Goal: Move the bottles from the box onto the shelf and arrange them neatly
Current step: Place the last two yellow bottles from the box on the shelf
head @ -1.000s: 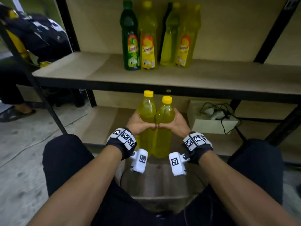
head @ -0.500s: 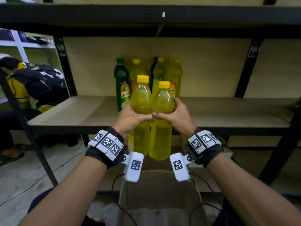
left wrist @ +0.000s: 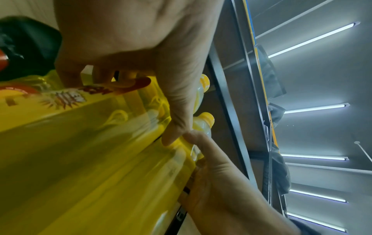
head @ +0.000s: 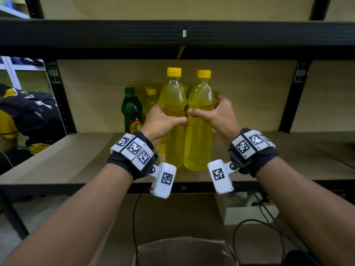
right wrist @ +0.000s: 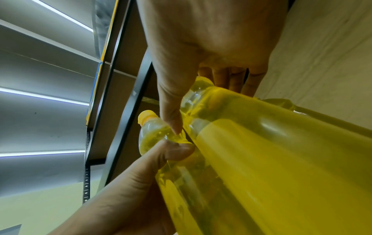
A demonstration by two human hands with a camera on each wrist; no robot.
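Observation:
Two yellow bottles with yellow caps stand upright side by side above the wooden shelf (head: pixel 57 162). My left hand (head: pixel 163 120) grips the left yellow bottle (head: pixel 172 104) around its waist, and my right hand (head: pixel 217 114) grips the right yellow bottle (head: pixel 198 139) the same way; the thumbs nearly touch. Their bases hang near the shelf's front edge; whether they touch it I cannot tell. In the left wrist view my left hand (left wrist: pixel 141 47) wraps the labelled left yellow bottle (left wrist: pixel 80 143). In the right wrist view my right hand (right wrist: pixel 201 47) holds the right yellow bottle (right wrist: pixel 281 159). The cardboard box (head: pixel 182 248) sits open below.
A dark green bottle (head: pixel 131 110) and a yellow bottle (head: pixel 150 98) stand at the shelf's back, behind my left hand. A black upper shelf beam (head: pixel 172 33) runs overhead. A white box with cables (head: pixel 247 210) lies on the lower shelf. A person (head: pixel 17 120) sits at left.
Both hands have lifted the two yellow bottles up out of the box to shelf height and forward over the shelf. The view has tilted upward.

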